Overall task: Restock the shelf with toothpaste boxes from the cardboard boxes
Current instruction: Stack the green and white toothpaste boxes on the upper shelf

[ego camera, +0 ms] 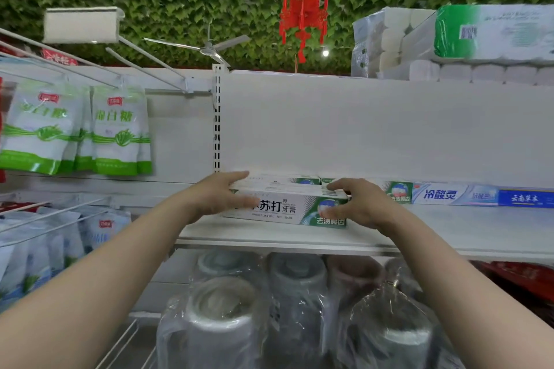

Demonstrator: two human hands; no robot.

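Observation:
A white-and-green toothpaste box lies lengthwise on the white shelf, near its left end. My left hand grips the box's left end, thumb in front and fingers over the top. My right hand grips its right end the same way. Behind it lie more green-and-white toothpaste boxes. To the right stands a row of others: a green one, a blue-lettered one and a dark blue one. No cardboard box is in view.
White-and-green bags hang on hooks at the left. Plastic-wrapped flasks stand on the shelf below. Packs of toilet paper sit on top of the unit. A red lantern hangs overhead.

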